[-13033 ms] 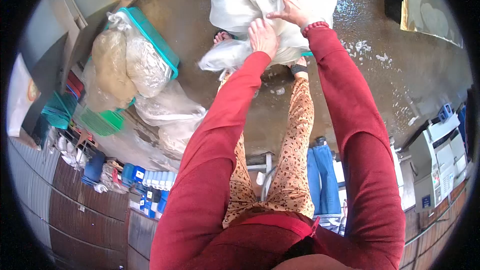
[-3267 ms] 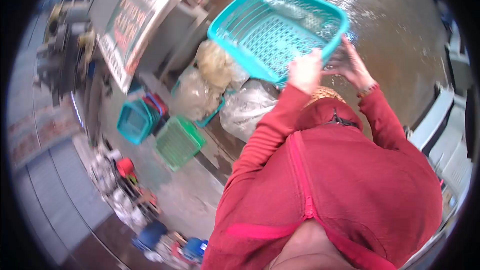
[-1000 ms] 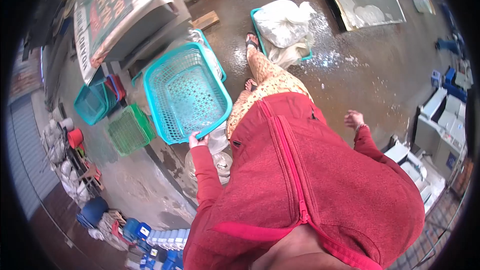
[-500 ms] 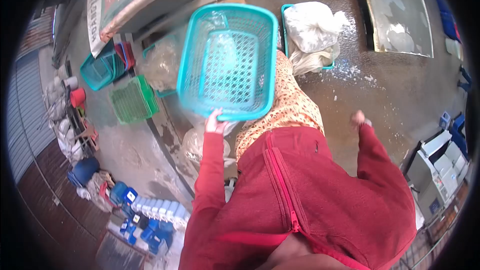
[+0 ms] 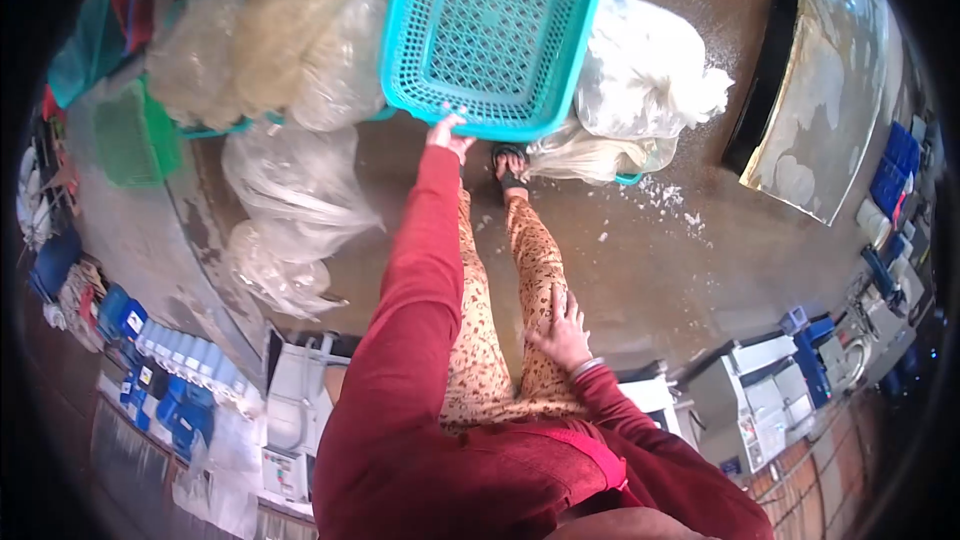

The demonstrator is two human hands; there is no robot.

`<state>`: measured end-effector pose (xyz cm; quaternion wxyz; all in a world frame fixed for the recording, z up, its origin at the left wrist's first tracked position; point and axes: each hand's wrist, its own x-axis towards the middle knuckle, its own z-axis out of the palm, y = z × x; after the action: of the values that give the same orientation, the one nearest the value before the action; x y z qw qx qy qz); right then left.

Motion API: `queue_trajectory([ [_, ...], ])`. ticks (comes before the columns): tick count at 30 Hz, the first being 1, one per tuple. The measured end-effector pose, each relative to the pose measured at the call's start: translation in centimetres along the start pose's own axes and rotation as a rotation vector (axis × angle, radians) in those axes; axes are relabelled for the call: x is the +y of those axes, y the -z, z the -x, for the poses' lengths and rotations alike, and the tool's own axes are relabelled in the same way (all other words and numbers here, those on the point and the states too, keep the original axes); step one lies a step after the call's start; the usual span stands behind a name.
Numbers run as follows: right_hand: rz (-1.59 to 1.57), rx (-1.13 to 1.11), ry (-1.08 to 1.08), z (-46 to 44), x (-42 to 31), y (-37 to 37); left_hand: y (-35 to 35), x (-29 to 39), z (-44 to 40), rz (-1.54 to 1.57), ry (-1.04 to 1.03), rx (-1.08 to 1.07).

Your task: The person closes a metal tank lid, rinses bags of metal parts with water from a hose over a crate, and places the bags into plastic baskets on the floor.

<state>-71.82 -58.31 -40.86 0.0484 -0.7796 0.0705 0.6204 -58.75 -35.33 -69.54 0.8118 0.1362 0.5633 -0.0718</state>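
At the top centre, my left hand (image 5: 450, 135) grips the near rim of a turquoise plastic basket (image 5: 490, 25), whose latticed inside holds nothing. My right hand (image 5: 563, 332) rests on my patterned trouser leg (image 5: 538, 260), fingers spread. Just right of the basket, a tied white bag (image 5: 640, 65) lies on a second bag (image 5: 620, 155), over another turquoise basket partly hidden beneath them. Left of the held basket stand filled clear bags (image 5: 295, 25) in turquoise baskets. Below those, two more plastic bags (image 5: 290, 175) lie on the wet floor.
A green crate (image 5: 135, 135) sits at the left by a low concrete edge (image 5: 205, 280). A large panel with a dark side (image 5: 825, 80) stands at the upper right. White bits (image 5: 670, 205) are scattered on the floor. Grey machines (image 5: 755, 400) and blue containers (image 5: 185, 415) line the bottom.
The basket, earlier held by both hands, is now in my left hand alone and closer to the white bag. My right hand has come in from the side onto my leg. The view has tilted.
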Motion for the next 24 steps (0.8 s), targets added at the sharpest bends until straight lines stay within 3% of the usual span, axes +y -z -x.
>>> queue_trajectory([
  [4,0.073,0.122,0.034,-2.9,0.3,-0.9,5.4,-3.0,-9.7,-0.067,-0.036,0.260],
  [5,0.069,0.149,0.051,-3.4,0.6,-1.0,6.1,-3.6,-10.7,-0.186,0.013,0.480],
  [8,0.191,0.201,0.052,-3.6,0.4,-0.8,2.7,-3.6,-4.0,-0.747,0.151,0.395],
  [12,0.317,0.182,0.071,-2.9,-0.6,-2.0,4.9,-5.7,2.6,-1.029,0.119,-0.336],
  [14,0.372,0.175,0.079,-3.0,-1.1,-2.1,4.5,-5.0,8.3,-1.239,-0.155,-0.109],
  [16,0.412,0.220,0.096,-3.3,-1.4,-2.3,6.1,-2.6,12.8,-1.193,-0.311,-0.032],
  [17,0.405,0.236,0.123,-2.8,-1.6,-2.2,9.0,-3.2,13.3,-0.933,-0.312,0.066],
  [18,0.393,0.248,0.143,-3.0,-2.2,-2.0,12.9,-3.5,12.1,-0.890,-0.206,0.174],
  [19,0.378,0.262,0.157,-2.9,-2.4,-1.9,9.5,1.2,20.8,-0.923,-0.267,0.476],
  [21,0.311,0.285,0.206,-2.7,-2.3,-1.6,16.9,1.2,19.0,-0.817,-0.173,0.620],
  [23,0.253,0.308,0.225,-2.5,-3.7,-2.0,24.4,1.6,16.9,-0.458,-0.093,0.643],
  [24,0.220,0.291,0.256,-2.2,-4.0,-2.6,27.9,2.2,15.2,-0.098,-0.113,0.595],
])
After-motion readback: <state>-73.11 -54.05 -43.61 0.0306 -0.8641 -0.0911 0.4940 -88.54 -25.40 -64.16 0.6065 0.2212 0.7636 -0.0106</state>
